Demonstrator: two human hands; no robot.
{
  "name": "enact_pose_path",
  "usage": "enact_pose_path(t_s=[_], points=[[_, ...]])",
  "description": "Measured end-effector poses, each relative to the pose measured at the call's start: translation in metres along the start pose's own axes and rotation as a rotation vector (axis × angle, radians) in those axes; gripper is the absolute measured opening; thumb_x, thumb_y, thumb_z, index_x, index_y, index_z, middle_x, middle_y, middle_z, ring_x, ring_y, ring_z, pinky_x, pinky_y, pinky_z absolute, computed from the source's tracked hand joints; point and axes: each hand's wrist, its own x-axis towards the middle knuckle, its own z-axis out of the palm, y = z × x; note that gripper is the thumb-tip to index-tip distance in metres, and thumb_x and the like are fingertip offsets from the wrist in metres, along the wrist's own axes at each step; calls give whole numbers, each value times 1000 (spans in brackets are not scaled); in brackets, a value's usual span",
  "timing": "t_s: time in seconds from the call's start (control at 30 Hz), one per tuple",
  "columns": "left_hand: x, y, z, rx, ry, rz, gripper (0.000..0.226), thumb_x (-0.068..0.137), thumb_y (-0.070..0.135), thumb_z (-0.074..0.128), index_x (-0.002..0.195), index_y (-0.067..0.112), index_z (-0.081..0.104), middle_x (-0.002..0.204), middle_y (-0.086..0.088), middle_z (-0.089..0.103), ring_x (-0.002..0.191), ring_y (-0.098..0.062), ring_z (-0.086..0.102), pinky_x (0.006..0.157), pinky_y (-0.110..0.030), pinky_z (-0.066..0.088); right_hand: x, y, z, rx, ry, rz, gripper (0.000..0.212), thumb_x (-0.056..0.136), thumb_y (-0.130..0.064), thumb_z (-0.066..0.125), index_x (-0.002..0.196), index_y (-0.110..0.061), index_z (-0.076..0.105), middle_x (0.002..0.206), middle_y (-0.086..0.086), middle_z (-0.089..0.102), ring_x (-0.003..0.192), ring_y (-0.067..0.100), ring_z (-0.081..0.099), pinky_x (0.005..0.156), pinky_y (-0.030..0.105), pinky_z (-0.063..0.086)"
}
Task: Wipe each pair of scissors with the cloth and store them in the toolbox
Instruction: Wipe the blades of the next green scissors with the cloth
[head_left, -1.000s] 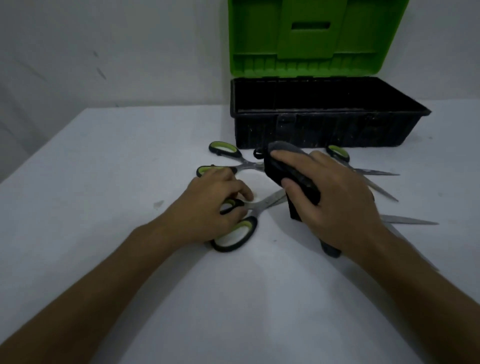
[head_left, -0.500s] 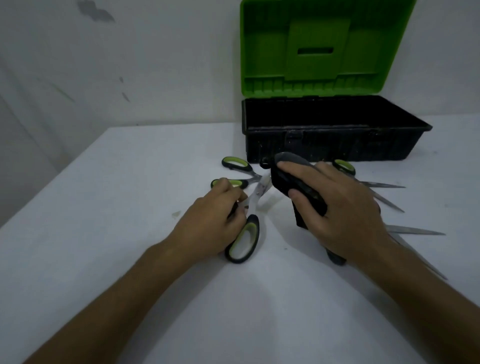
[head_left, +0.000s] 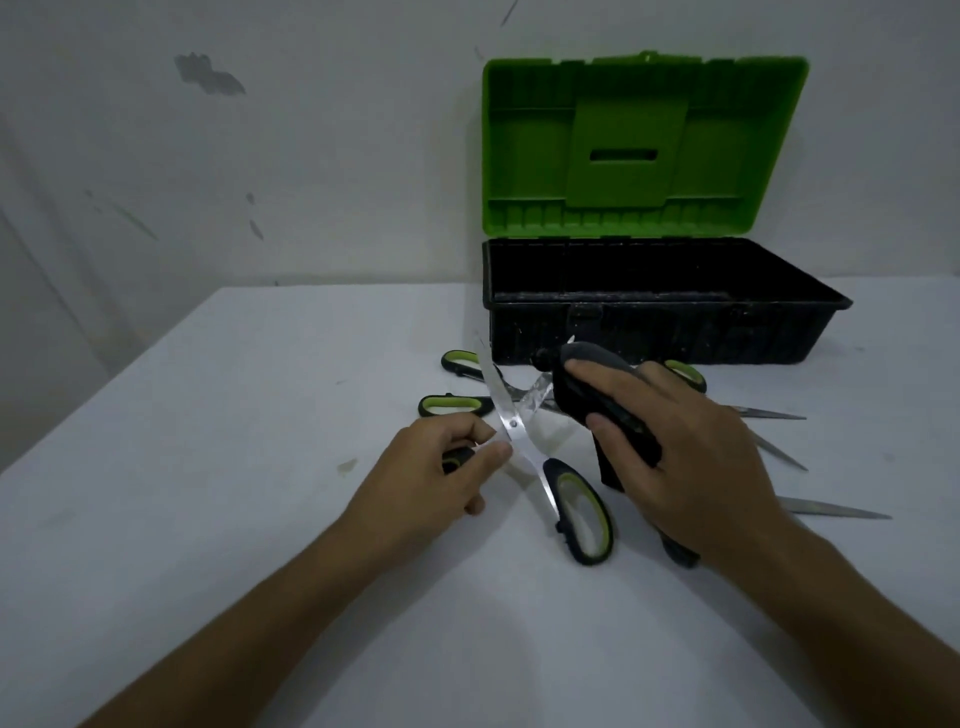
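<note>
Pinching one handle of the open scissors (head_left: 524, 441) between thumb and curled fingers, my left hand (head_left: 436, 480) holds the pair lifted and splayed into an X; I judge the spread is there so each blade face can be reached on its own. The other green-lined handle loop hangs low, near or on the white table (head_left: 208, 519); I cannot tell whether it touches. My right hand (head_left: 691, 462) has its fingers wrapped round the dark cloth (head_left: 597, 400), bunched against the right-hand blade near its tip, so the wipe can run along the steel with fabric between skin and edge. Other scissors (head_left: 462, 387) lie on the table behind, just in front of the toolbox (head_left: 649, 332), and more blades poke out to the right of my hand. That black toolbox stands with its green lid (head_left: 644, 145) propped upright, well within reach, its visible interior dark; from here I see no scissors inside, so I take this for an early pair.
</note>
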Motion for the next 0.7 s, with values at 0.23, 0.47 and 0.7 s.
enact_pose_path(t_s=[0.23, 0.47, 0.7], points=[[-5, 10, 5, -109, -10, 36, 23, 92, 27, 62, 76, 12, 67, 39, 9, 47, 29, -9, 39, 37, -20, 31, -3, -3, 5, -6, -147, -174, 44, 100, -38, 42, 144, -41, 43, 102, -6, 52, 73, 7, 46, 55, 20, 40], [-5, 4, 5, -95, 54, 123, 25, 90, 27, 67, 69, 12, 66, 43, 12, 46, 32, 0, 38, 40, -16, 30, 2, 3, 12, -93, 21, -104, 40, 99, -29, 49, 139, -32, 53, 102, 3, 58, 72, 15, 53, 53, 21, 42], [-1, 0, 7, -124, 9, -20, 26, 88, 35, 67, 68, 17, 68, 47, 3, 49, 30, -12, 37, 37, -16, 29, 6, 7, 13, -122, 54, 84, 47, 98, -24, 55, 144, -31, 46, 99, 1, 51, 68, 13, 43, 49, 24, 42]])
